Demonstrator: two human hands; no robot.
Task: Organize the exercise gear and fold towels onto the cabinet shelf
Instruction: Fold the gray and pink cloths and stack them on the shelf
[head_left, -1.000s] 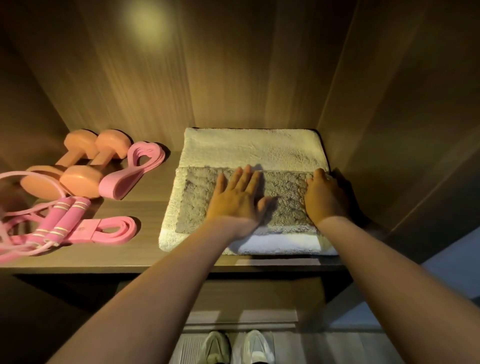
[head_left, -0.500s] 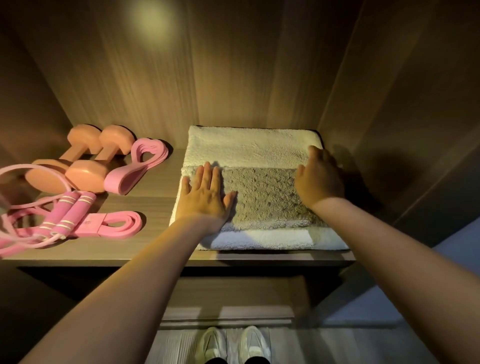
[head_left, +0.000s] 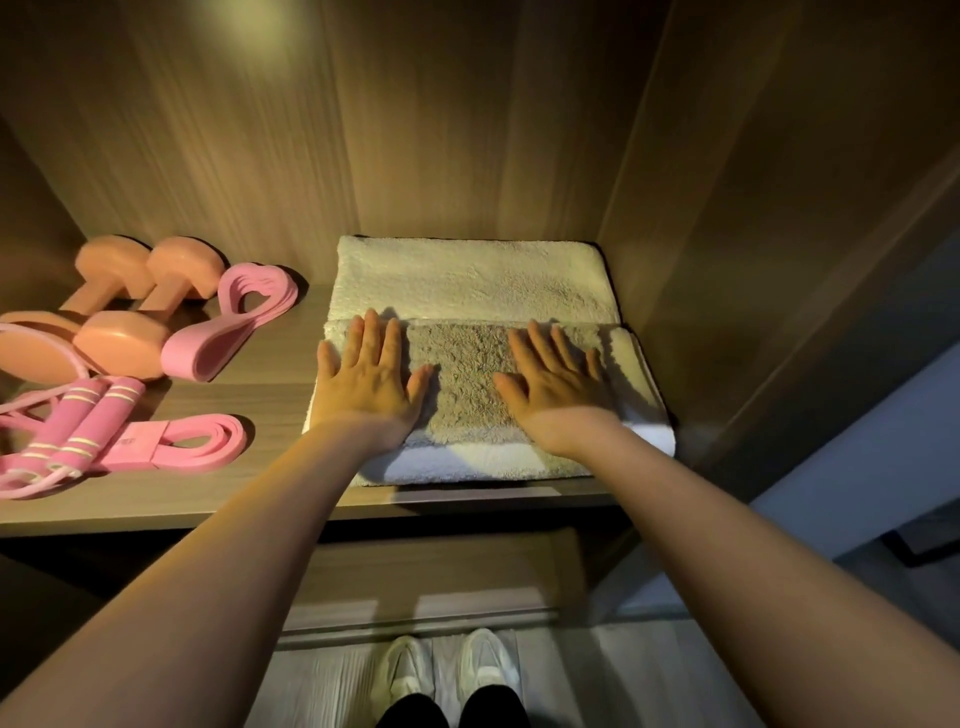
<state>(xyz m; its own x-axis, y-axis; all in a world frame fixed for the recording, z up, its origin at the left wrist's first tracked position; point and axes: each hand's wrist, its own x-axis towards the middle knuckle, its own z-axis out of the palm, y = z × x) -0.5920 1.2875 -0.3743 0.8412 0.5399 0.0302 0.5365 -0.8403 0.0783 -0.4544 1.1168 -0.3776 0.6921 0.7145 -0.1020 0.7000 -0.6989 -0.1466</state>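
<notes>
A folded grey towel (head_left: 462, 379) lies on top of a folded cream towel (head_left: 472, 278) at the right end of the wooden shelf (head_left: 270, 358). My left hand (head_left: 369, 379) lies flat on the grey towel's left part, fingers straight. My right hand (head_left: 558, 382) lies flat on its right part, fingers straight too. On the shelf's left end sit two orange dumbbells (head_left: 111, 317), a pink heart-shaped band (head_left: 228, 322), a pink skipping rope (head_left: 67, 426) and a flat pink resistance band (head_left: 182, 447).
The cabinet's back panel (head_left: 363, 130) and right side wall (head_left: 727, 260) close in the towels. A lower shelf edge (head_left: 426, 587) sits below, and my white shoes (head_left: 447, 670) stand on the pale floor.
My right hand has moved from the towel's back right corner to lie flat on the grey towel, fingers now straight. My left hand stays flat on the left part.
</notes>
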